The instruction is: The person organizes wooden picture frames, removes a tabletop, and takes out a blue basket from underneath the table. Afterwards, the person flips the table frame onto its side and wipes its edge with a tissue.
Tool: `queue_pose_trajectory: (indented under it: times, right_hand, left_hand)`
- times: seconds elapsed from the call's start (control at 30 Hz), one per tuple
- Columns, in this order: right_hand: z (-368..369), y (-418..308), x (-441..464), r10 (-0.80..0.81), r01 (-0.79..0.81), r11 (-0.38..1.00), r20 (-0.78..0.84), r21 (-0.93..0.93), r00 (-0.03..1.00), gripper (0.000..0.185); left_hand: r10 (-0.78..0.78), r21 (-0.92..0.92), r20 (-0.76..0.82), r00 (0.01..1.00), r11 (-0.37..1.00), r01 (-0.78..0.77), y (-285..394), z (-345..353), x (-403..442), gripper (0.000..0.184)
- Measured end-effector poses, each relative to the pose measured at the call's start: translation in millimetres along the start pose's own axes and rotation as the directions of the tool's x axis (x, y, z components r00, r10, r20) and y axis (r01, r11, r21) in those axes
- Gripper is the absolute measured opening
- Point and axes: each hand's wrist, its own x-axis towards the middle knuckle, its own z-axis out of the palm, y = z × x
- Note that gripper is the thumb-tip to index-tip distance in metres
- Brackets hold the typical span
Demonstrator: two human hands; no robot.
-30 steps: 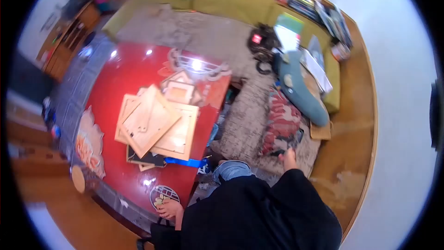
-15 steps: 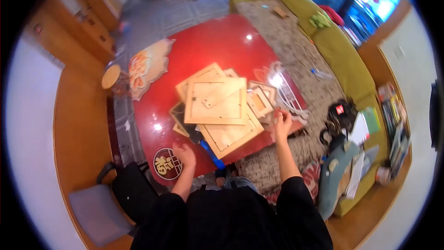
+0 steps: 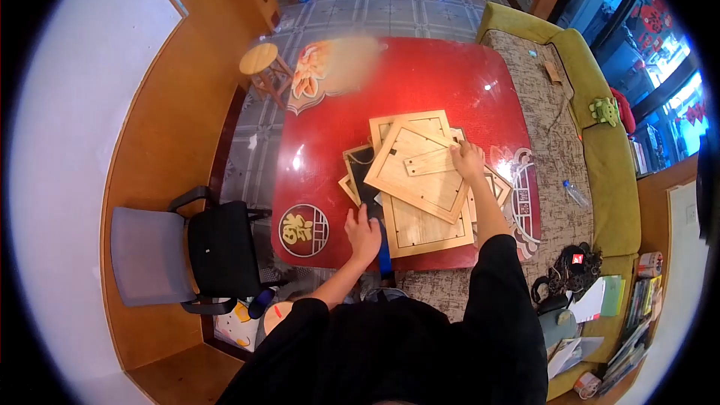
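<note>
A stack of pale wooden picture frames lies face down on a red table (image 3: 330, 150). The top picture frame (image 3: 424, 191) sits askew and has a narrow wooden stand strip on its back. My right hand (image 3: 468, 160) has its fingers closed on that frame's upper right edge. Under it lies a larger wooden frame (image 3: 427, 234). Beside the stack's lower left side is my left hand (image 3: 364, 234), fingers apart, holding nothing. A dark panel (image 3: 365, 176) and a blue strip (image 3: 385, 251) stick out from the stack near it.
A black and grey chair (image 3: 225, 247) stands to the left, with a wooden stool (image 3: 260, 60) farther back. On the right runs a green sofa (image 3: 611, 172) with papers, books and a dark bag (image 3: 571, 266). A plastic bottle (image 3: 576, 193) lies on the sofa seat.
The view has swung, bringing the chair and stool further in. My right hand has come from beside the stack onto the top frame, which now sits turned at an angle.
</note>
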Motion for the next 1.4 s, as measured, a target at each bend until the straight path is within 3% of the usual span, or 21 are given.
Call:
queue_pose_trajectory:
  times: [0.03, 0.1, 0.23, 0.4, 0.5, 0.57, 0.63, 0.7, 0.9, 0.97, 1.07, 1.17, 1.2, 1.27, 1.3, 1.4]
  right_hand:
    - [-4, -3, 1, 0.081, -0.079, 0.997, 0.107, -0.025, 0.991, 0.043]
    - [-2, -3, -6, 0.091, -0.088, 0.995, 0.06, -0.047, 0.994, 0.043]
    - [-13, -15, -24, 0.181, -0.181, 0.98, -0.002, -0.083, 0.983, 0.041]
    - [-22, -18, -40, 0.307, -0.302, 0.939, 0.0, -0.166, 0.952, 0.042]
    - [-29, -17, -59, 0.345, -0.344, 0.927, -0.025, -0.146, 0.938, 0.043]
    - [-33, -14, -63, 0.441, -0.428, 0.892, 0.064, -0.148, 0.895, 0.043]
    - [-33, -9, -67, 0.409, -0.405, 0.902, -0.006, -0.152, 0.913, 0.044]
    - [-30, 4, -63, 0.44, -0.45, 0.887, 0.107, 0.108, 0.892, 0.047]
    - [-33, 15, -53, 0.377, -0.384, 0.923, 0.255, -0.023, 0.891, 0.055]
    - [-34, 18, -58, 0.361, -0.369, 0.929, 0.256, -0.015, 0.897, 0.058]
    - [-33, 23, -69, 0.352, -0.365, 0.93, 0.407, -0.048, 0.843, 0.059]
    - [-47, 3, -87, 0.392, -0.505, 0.858, 0.51, 0.098, 0.766, 0.057]
    - [-17, 34, -94, 0.364, -0.468, 0.875, 0.471, 0.123, 0.804, 0.049]
    - [-24, 21, -104, 0.279, -0.44, 0.85, 0.461, 0.29, 0.842, 0.04]
    - [-22, 18, -106, 0.331, -0.53, 0.778, 0.498, 0.336, 0.801, 0.035]
    - [-17, 32, -102, 0.322, -0.747, 0.525, 0.717, 0.407, 0.618, 0.041]
  left_hand:
    - [-0.003, -0.006, 0.002, 1.0, 1.0, 0.003, 2, -3, 3, 0.047]
    - [0.069, 0.061, 0.138, 0.988, 0.995, -0.078, 6, -8, 9, 0.046]
    - [0.174, 0.053, 0.226, 0.958, 0.98, -0.191, 6, -6, 26, 0.048]
    - [0.159, 0.034, 0.412, 0.897, 0.981, -0.19, 11, -7, 49, 0.059]
    - [0.203, -0.048, 0.41, 0.889, 0.978, -0.201, 10, -2, 57, 0.063]
    - [0.191, -0.071, 0.447, 0.874, 0.981, -0.179, 10, 4, 63, 0.066]
    - [0.185, -0.239, 0.452, 0.873, 0.968, -0.082, 9, 10, 67, 0.068]
    - [0.178, -0.229, 0.433, 0.884, 0.97, -0.083, 11, 12, 70, 0.068]
    - [0.022, -0.131, 0.402, 0.915, 0.991, 0.033, 20, 14, 81, 0.065]
    - [-0.065, -0.023, 0.356, 0.932, 0.997, 0.078, 21, 21, 86, 0.062]
    - [-0.065, -0.017, 0.378, 0.924, 0.997, 0.077, 14, 27, 96, 0.059]
    - [-0.041, -0.099, 0.311, 0.95, 0.992, 0.076, 14, 32, 98, 0.057]
    - [-0.045, -0.194, 0.278, 0.96, 0.976, 0.102, 1, 52, 101, 0.057]
    - [-0.183, -0.154, 0.329, 0.927, 0.958, 0.244, 6, 53, 102, 0.056]
    - [-0.218, -0.14, 0.375, 0.901, 0.947, 0.288, 17, 40, 102, 0.055]
    - [-0.321, -0.002, 0.302, 0.898, 0.941, 0.338, 45, 21, 98, 0.046]
